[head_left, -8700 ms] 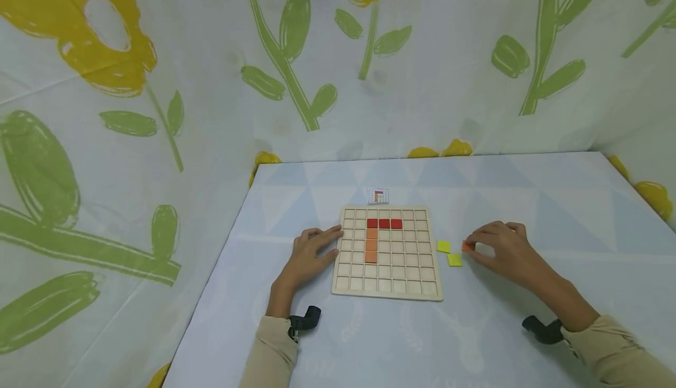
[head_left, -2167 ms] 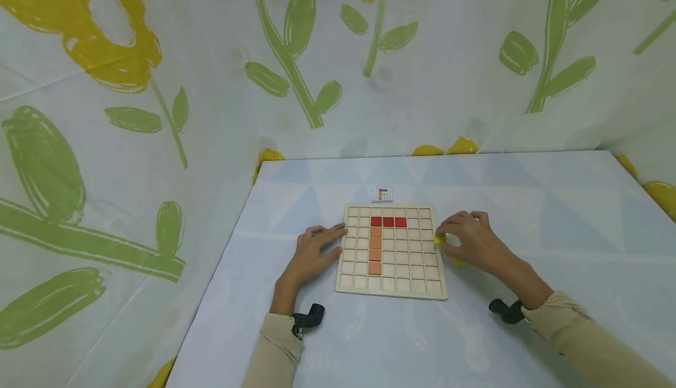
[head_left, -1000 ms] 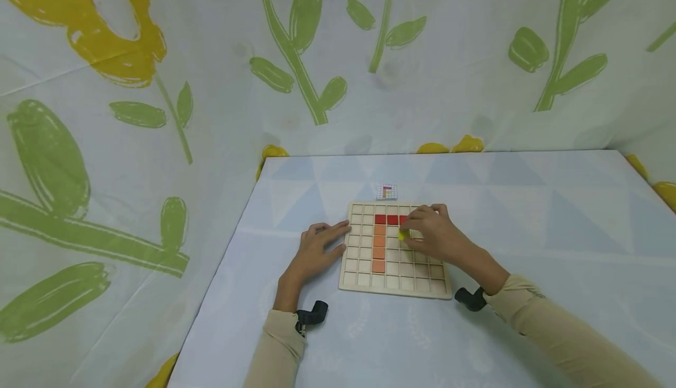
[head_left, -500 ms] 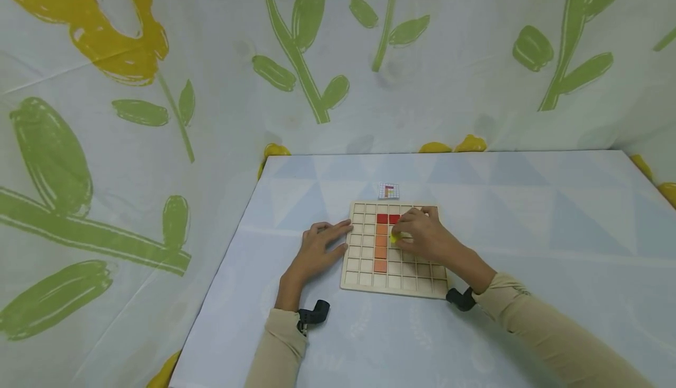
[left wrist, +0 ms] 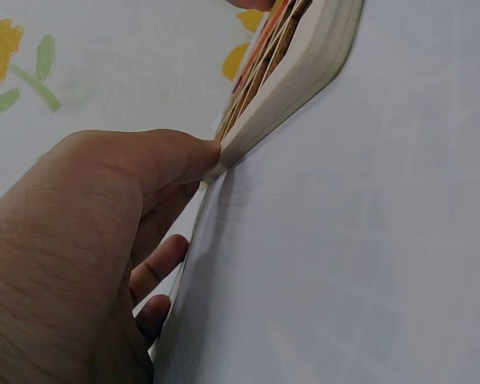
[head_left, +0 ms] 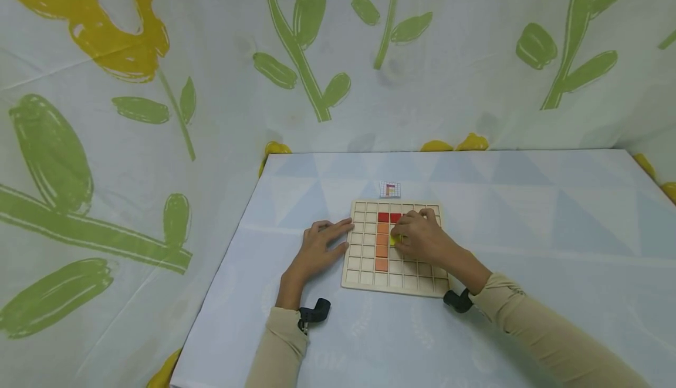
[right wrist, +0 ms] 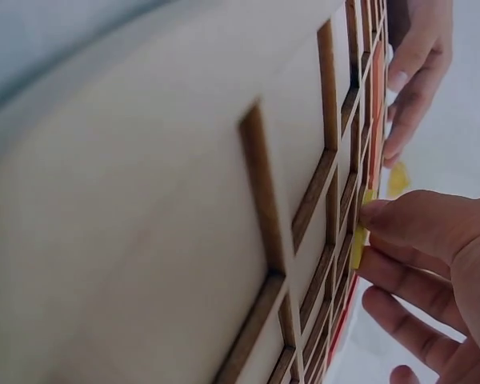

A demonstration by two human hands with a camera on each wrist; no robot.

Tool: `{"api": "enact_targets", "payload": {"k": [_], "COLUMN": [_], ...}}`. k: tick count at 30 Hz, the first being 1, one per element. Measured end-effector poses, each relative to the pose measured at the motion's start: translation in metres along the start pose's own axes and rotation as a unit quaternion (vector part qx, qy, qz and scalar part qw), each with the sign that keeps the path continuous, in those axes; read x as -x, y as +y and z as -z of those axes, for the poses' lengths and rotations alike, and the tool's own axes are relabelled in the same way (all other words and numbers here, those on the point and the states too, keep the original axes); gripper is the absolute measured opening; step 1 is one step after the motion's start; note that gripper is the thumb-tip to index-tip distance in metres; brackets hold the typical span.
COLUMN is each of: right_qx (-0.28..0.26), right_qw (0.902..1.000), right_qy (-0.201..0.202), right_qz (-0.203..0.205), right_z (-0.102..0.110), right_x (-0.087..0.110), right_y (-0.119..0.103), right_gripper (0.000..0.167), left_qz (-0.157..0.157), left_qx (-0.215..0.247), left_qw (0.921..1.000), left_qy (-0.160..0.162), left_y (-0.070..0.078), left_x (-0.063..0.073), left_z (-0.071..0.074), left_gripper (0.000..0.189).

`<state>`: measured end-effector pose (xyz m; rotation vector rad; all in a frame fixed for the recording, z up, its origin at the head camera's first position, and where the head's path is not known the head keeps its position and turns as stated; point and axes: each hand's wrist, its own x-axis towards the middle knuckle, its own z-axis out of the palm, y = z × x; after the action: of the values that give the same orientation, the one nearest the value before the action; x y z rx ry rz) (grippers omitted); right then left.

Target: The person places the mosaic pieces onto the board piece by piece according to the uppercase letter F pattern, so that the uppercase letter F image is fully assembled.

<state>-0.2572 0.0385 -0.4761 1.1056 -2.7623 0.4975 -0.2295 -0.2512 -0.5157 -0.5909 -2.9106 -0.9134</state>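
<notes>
A square wooden grid board (head_left: pixel 364 284) lies on the table. Red tiles (head_left: pixel 382 217) sit in one row of it, and a column of orange tiles (head_left: pixel 382 251) runs down from the row's left end. My right hand (head_left: pixel 422 239) is over the board, thumb and fingertips pinching a small yellow tile (head_left: pixel 395 240) just right of the orange column. In the right wrist view, the yellow tile (right wrist: pixel 358 244) is right at the grid surface. My left hand (head_left: pixel 315 253) rests at the board's left edge, its thumb (left wrist: pixel 188 156) touching the side.
A small printed card (head_left: pixel 389 189) with a coloured grid pattern lies just behind the board. A flower-print cloth (head_left: pixel 454 77) hangs behind the table and along its left side. Black wrist cameras (head_left: pixel 315 310) are strapped to both wrists.
An orange tile from the right hand now extends the orange column. The right hand then took a yellow tile from the table, carried it left and lowered it to the board. The left hand stayed.
</notes>
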Motion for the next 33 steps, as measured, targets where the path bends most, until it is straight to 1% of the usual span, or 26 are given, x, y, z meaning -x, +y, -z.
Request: {"api": "enact_targets", "payload": {"k": [4, 10, 16, 19, 22, 28, 33], "right_qx": [0.003, -0.004, -0.017, -0.021, -0.025, -0.032, -0.027], "right_qw": [1.0, 0.9997, 0.9996, 0.9995, 0.9992, 0.9988, 0.9987], "right_qy": [0.0, -0.015, -0.005, 0.0, 0.005, 0.019, 0.025], "right_qz": [-0.004, -0.021, -0.024, -0.022, -0.03, -0.032, -0.035], "right_z": [0.0, 0.004, 0.015, 0.02, 0.026, 0.035, 0.041], "right_x": [0.0, 0.001, 0.007, 0.014, 0.025, 0.044, 0.058], "right_y": [-0.001, -0.001, 0.003, 0.007, 0.012, 0.025, 0.034], "right_gripper": [0.01, 0.013, 0.015, 0.016, 0.017, 0.018, 0.018], "left_qz": [0.006, 0.005, 0.002, 0.0, 0.0, 0.013, 0.014], "left_qx": [-0.008, -0.005, 0.0, 0.0, 0.0, -0.003, 0.004], "left_qw": [0.9999, 0.9999, 1.0, 1.0, 1.0, 0.9998, 0.9998], "left_qy": [-0.007, -0.011, -0.007, -0.004, -0.005, -0.014, -0.01], "left_y": [0.0, 0.001, 0.0, -0.001, -0.001, -0.001, 0.002], "left_x": [0.0, 0.0, 0.0, -0.001, -0.002, -0.002, -0.001], "left_z": [0.0, 0.0, 0.0, -0.001, -0.002, -0.002, -0.001], "left_gripper": [0.047, 0.047, 0.047, 0.047, 0.047, 0.047, 0.046]}}
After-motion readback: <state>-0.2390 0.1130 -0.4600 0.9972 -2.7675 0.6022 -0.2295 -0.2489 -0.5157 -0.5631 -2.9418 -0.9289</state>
